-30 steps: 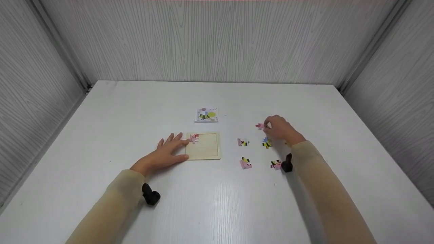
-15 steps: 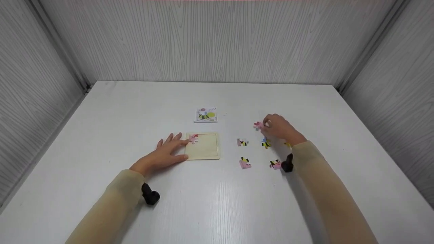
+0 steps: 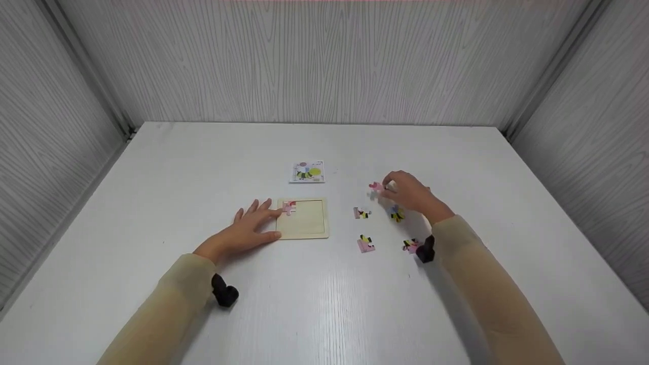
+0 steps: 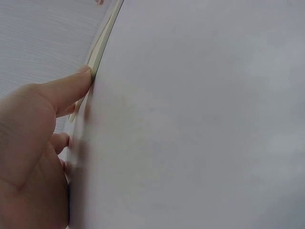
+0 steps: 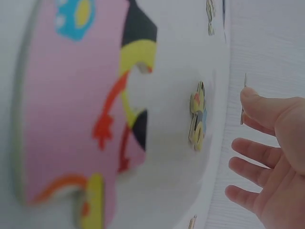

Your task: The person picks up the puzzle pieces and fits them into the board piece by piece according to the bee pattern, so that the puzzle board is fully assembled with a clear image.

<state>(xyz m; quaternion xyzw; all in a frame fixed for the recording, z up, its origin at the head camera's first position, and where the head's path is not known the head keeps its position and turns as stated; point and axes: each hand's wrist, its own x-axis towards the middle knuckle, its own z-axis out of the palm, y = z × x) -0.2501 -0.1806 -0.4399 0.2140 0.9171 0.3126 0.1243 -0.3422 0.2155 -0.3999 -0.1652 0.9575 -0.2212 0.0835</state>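
Near edge of head view: left sleeve (image 3: 152, 314) at lower left, right sleeve (image 3: 492, 294) at lower right; right sleeve's cuff has shifted slightly left since 0.5 s ago. Right of centre, two loose pieces in a near row, front piece (image 3: 366, 244) and side piece (image 3: 411, 246), both unmoved. Left hand (image 3: 242, 234), left of centre: fingers spread wide, thumb and index at the left edge of the tray (image 3: 304, 234); unchanged. Corner piece (image 3: 289, 208) sits in the tray's upper-left corner, by the index fingertip; contact unclear. Farther row right of the tray: middle piece (image 3: 362, 213) and bee piece (image 3: 397, 215), both in place. A yellow piece, partly visible earlier beneath the right wrist, is now hidden. Right hand (image 3: 411, 193): thumb and index pinch the pink piece (image 3: 376, 186), which has travelled left; right wrist view shows it clear of the table (image 3: 314, 314). Beyond, upper centre: card (image 3: 307, 172), unmoved.
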